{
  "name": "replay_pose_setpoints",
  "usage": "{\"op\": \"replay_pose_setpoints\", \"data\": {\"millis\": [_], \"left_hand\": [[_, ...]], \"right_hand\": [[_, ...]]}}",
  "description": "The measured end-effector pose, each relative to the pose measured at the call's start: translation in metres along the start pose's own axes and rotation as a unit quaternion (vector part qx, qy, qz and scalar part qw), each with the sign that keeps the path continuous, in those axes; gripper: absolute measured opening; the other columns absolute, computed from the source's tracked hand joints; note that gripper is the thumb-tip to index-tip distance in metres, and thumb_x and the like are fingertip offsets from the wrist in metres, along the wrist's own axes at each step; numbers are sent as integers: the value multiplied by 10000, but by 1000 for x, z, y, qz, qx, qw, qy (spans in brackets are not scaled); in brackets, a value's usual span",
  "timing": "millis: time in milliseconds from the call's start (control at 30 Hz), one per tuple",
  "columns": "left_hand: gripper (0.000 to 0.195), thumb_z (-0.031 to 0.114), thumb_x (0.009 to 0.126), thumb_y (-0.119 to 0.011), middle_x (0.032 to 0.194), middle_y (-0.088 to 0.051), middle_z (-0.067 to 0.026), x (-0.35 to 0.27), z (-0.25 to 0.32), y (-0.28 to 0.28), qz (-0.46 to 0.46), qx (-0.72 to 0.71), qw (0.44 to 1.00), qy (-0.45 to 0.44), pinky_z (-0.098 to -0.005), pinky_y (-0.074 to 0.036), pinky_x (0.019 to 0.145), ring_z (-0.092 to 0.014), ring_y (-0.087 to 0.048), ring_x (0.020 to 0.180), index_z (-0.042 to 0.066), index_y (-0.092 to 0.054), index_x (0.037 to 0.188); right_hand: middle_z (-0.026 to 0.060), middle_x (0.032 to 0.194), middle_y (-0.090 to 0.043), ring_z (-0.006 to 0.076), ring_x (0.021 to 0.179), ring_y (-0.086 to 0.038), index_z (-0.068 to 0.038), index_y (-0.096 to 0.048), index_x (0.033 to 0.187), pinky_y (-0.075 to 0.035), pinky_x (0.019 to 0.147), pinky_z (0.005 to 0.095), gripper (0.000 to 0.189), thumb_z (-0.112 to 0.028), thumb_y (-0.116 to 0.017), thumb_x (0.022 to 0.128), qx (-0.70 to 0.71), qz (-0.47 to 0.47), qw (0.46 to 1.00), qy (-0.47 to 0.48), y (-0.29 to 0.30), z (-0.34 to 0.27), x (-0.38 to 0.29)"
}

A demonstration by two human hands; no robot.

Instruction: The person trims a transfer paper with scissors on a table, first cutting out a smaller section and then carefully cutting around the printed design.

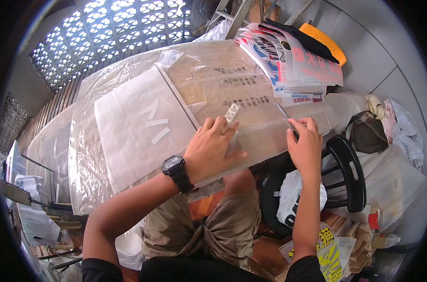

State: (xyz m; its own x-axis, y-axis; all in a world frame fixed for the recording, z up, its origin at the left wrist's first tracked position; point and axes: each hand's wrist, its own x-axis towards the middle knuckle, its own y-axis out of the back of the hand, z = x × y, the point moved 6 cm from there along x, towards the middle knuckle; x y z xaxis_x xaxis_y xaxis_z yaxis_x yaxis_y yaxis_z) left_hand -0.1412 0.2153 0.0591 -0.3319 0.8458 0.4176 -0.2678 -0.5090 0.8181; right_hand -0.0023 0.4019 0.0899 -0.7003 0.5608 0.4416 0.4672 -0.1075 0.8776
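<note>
My left hand [215, 144], with a black watch on its wrist, is low over the plastic-covered tabletop. A small clear strip [232, 112] with pale printed characters sticks out past its bent fingers, which hold it; its lower end is partly hidden. My right hand [305, 141] grips a slim pointed metal tool [281, 110], whose exact kind I cannot make out, its tip towards the table. Left of my left hand lies a translucent zip bag [132, 130] with several whitish strips showing on it. Rows of dark handwritten-looking marks [247, 101] are beyond the hands.
A pile of printed film sheets [291, 67] covers the table's far right end, near a yellow plastic chair back [323, 42]. Close by my right forearm stands a black chair [352, 176] with a white printed cloth [293, 201] on it. A dark bag [368, 132] lies at right.
</note>
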Motion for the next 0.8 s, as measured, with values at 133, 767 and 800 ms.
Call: {"op": "replay_pose_setpoints", "data": {"millis": [133,767,800], "left_hand": [[354,214,870,-708,1036,-573,-150,1,-7,-16,-13,-15,999,-27,-411,-501,890,-326,-564,971,19,-688,1164],[117,2,932,-624,986,-677,-74,-331,-90,272,463,99,829,299,-265,-475,852,-148,-595,938,-55,-726,947],[170,105,992,-607,1068,-684,-98,-376,-104,261,357,249,819,375,-269,-489,904,-122,-626,1010,-27,-699,1045]], "right_hand": [[83,1091,-613,295,1015,-609,-91,-722,1063,-428,918,437,203,-181,-663,891,103,31,994,30,8,-21,-16],[112,930,-646,282,870,-639,-22,-704,969,-494,801,348,83,-53,-664,903,257,50,950,172,1,-82,-35],[98,946,-659,251,880,-637,-10,-700,979,-490,808,330,89,-63,-657,922,225,64,958,164,0,-77,-39]]}}
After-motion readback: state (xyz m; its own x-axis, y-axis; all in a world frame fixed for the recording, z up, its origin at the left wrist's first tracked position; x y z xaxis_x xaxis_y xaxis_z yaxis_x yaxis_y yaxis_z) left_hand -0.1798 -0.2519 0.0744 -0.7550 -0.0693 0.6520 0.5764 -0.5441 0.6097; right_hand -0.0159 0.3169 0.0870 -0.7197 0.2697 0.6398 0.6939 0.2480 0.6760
